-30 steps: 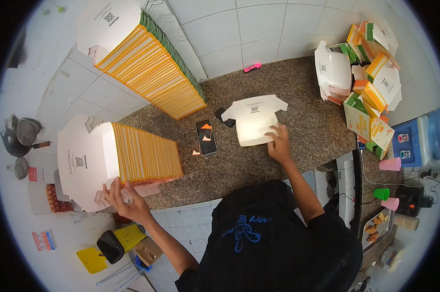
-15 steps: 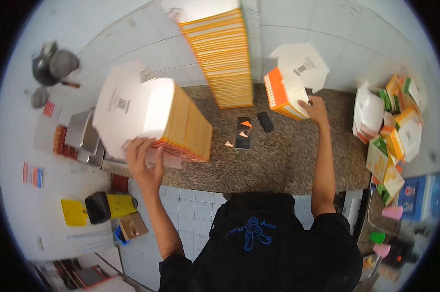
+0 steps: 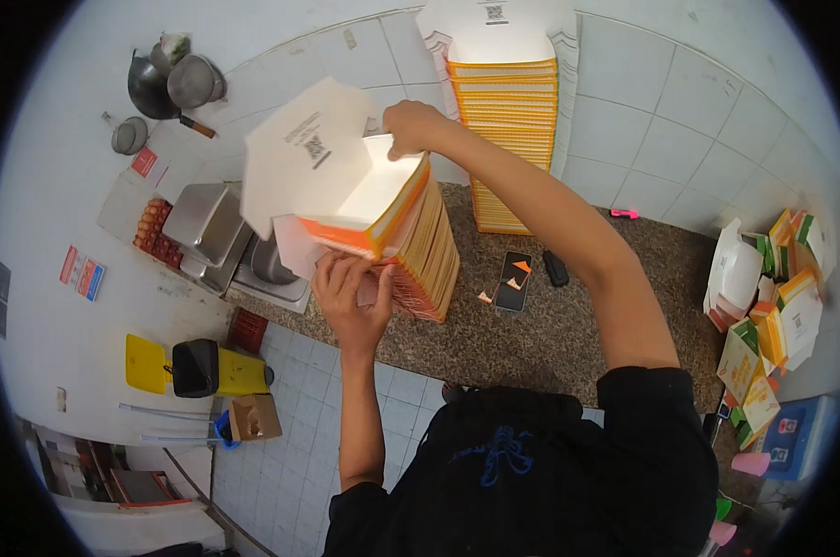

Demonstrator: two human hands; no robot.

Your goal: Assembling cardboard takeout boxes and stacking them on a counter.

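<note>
My right hand [image 3: 411, 128] reaches across to the left and grips the far rim of an open orange-and-white paper takeaway box [image 3: 375, 226], its white lid flap standing up. This box sits at the top of a stack of nested takeaway boxes [image 3: 439, 246]; whether it is fully seated I cannot tell. Bent around the stack's near corner, just below the box's front edge, are the fingers of my left hand [image 3: 353, 302], with its thumb against the side. A taller stack of the same boxes [image 3: 505, 116] stands against the tiled wall.
On the granite counter [image 3: 578, 334] lie a phone [image 3: 511, 295] with paper scraps, a small black object [image 3: 556, 268] and a pink marker [image 3: 624, 214]. Loose boxes [image 3: 780, 320] pile up at right. Steel pans [image 3: 197, 223] and eggs [image 3: 151, 237] are at left, above a yellow bin [image 3: 239, 374].
My right hand has carried the takeaway box from the counter's right side over to the left stack. My left hand stays at that stack. The whole view has shifted.
</note>
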